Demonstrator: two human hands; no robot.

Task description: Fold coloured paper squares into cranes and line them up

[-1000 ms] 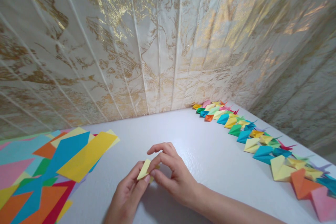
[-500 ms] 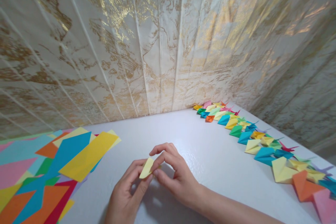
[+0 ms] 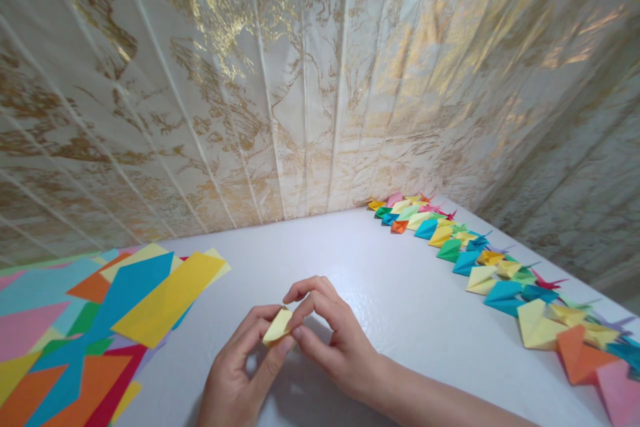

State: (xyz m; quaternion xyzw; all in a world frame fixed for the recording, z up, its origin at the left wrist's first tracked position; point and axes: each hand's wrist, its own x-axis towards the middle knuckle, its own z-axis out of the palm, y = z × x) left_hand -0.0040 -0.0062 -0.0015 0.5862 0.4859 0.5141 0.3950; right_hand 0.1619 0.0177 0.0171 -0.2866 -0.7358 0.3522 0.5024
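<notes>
Paper (image 3: 277, 327), pale yellow and folded into a small slanted piece, sits between the person's two hands, at the fingertips rather than in either palm. The left hand (image 3: 235, 377) grips its lower and left side, thumb in front and fingers curled behind. The right hand (image 3: 343, 343) pinches its right end between thumb and forefinger, with the remaining fingers arched above. How far the piece stands off the surface (image 3: 425, 323) is hard to tell, though a soft shadow falls below the hands.

Gold, tree-like figures are printed on the pleated drapery (image 3: 310, 93) behind, which meets the surface along its far edge.

To the left, loose coloured sheets overlap in a spread, with a yellow sheet (image 3: 165, 297) lying slantwise on top, its upper end angled away from the person; the spread stands apart from the left hand. To the right, folded paper pieces (image 3: 503, 297) run in slanting rows from the far corner towards the person, some with thin spikes pointing at the right edge. An orange piece (image 3: 573, 353) and a pink piece (image 3: 617, 387) finish the near end, touching. Glossy white stretches between the rows and the right hand, and from the fingertips to the drapery.
</notes>
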